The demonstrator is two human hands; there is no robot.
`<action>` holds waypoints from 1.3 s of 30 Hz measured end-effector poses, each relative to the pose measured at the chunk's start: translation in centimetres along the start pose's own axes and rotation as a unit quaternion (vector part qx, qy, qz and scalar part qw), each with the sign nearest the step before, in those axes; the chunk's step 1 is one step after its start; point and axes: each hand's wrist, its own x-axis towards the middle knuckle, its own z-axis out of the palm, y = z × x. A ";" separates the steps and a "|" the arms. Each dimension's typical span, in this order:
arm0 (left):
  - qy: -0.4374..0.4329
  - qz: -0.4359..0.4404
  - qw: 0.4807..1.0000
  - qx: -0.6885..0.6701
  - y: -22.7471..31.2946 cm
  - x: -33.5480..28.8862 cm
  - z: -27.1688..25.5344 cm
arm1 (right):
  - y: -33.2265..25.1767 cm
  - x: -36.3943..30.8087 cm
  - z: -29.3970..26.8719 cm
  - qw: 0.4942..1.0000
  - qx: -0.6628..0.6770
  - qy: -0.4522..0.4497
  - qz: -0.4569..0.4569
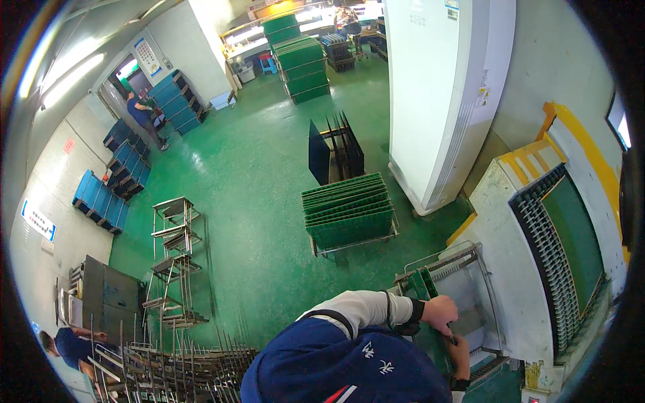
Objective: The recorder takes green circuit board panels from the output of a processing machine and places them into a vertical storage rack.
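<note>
My left hand [440, 312], on a white-sleeved arm with a dark wristband, reaches across my blue apron to the lower right. It grips the top edge of a green panel [432, 339] standing beside a metal rack [463, 269] at the machine's near end. My right hand [461, 357] is lower down on the same panel, partly hidden by my body. More green panels [422, 282] stand upright in the rack just above my left hand.
A white and yellow machine [510, 269] with a roller bed [551, 248] fills the right side. A cart of stacked green panels [348, 211] stands on the green floor, with a dark slotted rack [334, 151] behind it. Empty metal racks [175, 269] stand at the left. Other people work at the far left.
</note>
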 end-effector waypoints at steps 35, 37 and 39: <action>-0.145 0.015 0.986 0.080 0.5 -3.2 -2.3 | -0.8 0.2 -1.0 1.000 -0.025 0.001 0.003; -0.144 0.010 0.986 0.089 0.2 -3.0 -1.3 | -0.3 0.1 -0.9 0.999 -0.045 0.005 -0.015; -0.140 0.001 0.986 0.093 0.0 -3.1 -0.9 | 0.6 0.4 -0.4 0.997 -0.069 0.013 -0.023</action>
